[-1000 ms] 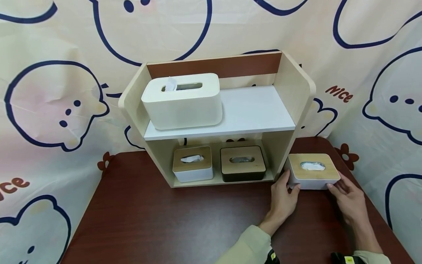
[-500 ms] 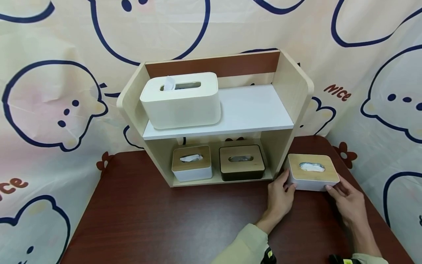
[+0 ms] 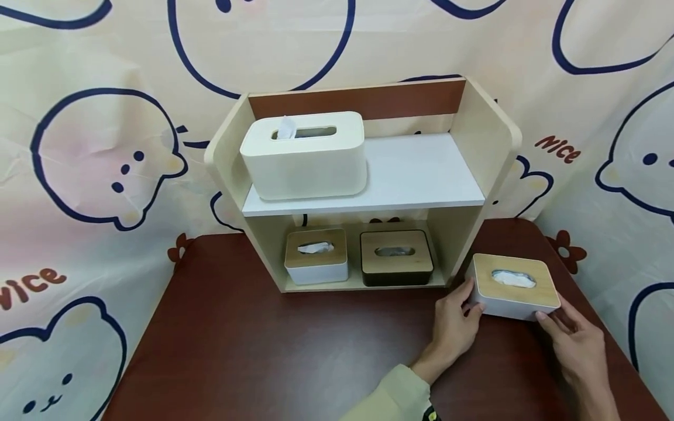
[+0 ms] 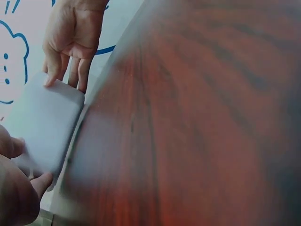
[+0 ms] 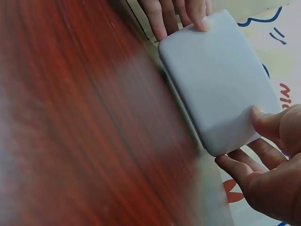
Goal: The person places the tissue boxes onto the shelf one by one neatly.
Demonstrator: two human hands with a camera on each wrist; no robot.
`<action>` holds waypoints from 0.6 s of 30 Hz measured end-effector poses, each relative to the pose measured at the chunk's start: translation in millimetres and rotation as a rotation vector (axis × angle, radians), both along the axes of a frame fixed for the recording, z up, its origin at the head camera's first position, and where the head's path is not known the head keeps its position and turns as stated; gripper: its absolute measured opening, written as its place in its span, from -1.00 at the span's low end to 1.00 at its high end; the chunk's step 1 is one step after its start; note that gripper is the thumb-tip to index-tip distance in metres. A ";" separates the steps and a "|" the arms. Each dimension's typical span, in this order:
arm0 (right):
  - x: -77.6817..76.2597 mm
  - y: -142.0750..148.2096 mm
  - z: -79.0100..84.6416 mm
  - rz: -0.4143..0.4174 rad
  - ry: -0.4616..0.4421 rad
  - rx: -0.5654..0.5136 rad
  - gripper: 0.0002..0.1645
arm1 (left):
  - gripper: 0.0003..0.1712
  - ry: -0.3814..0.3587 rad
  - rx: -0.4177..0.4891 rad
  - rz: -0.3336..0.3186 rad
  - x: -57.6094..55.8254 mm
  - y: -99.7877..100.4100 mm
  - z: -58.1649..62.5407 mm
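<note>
A tissue box [image 3: 518,307] with a white body and a wood-coloured lid is held between both hands at the right end of the table. The left hand [image 3: 457,324] grips its left end, thumb on the front wall. At the opposite end the right hand [image 3: 576,345] holds the right corner, its thumb also on the front. White tissue shows in the oval slot of the lid. Both wrist views show the box's pale front wall [image 4: 49,120] with fingers at either end. The box sits slightly askew, its right end nearer the person.
Left of the hands stands a two-tier shelf [image 3: 421,175]. Its upper board carries a large cream tissue box [image 3: 308,172]. Below are a white tissue box [image 3: 318,273] and a dark one [image 3: 397,278], both with wooden lids. A patterned curtain [image 3: 158,52] hangs behind the dark table [image 3: 316,351].
The held tissue box has come a little toward the person and turned, its right end swinging nearer. Both hands keep their grip. The head view has shifted slightly.
</note>
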State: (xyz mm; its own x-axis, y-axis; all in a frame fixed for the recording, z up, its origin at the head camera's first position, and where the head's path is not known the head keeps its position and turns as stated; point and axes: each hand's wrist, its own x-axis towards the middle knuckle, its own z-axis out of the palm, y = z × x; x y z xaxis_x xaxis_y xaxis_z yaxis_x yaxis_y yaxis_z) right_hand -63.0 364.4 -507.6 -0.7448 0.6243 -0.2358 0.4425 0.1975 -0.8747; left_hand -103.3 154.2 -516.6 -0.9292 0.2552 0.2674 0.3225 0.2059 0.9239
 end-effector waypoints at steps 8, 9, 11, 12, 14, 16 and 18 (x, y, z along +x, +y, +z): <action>11.7 -12.4 6.8 -0.035 0.005 0.021 -0.16 | -0.36 0.054 -0.033 -0.013 8.6 -11.9 7.3; 13.3 -14.4 7.6 -0.038 -0.005 0.023 -0.16 | -0.36 0.056 -0.031 -0.014 9.3 -13.7 8.2; 16.6 -18.0 9.2 -0.037 -0.014 0.040 -0.16 | -0.36 0.063 -0.033 -0.018 10.9 -17.9 10.1; 18.2 -20.0 10.1 -0.035 -0.016 0.047 -0.16 | -0.36 0.066 -0.035 -0.018 11.9 -20.2 11.2; 22.2 -24.1 11.3 -0.037 -0.011 0.055 -0.17 | -0.36 0.062 -0.032 -0.020 14.3 -24.6 13.3; 25.5 -28.1 12.2 -0.036 0.003 0.063 -0.18 | -0.36 0.060 -0.033 -0.016 16.8 -29.0 15.3; 29.4 -32.2 12.5 -0.031 0.017 0.067 -0.18 | -0.36 0.049 -0.029 -0.018 19.4 -33.6 17.6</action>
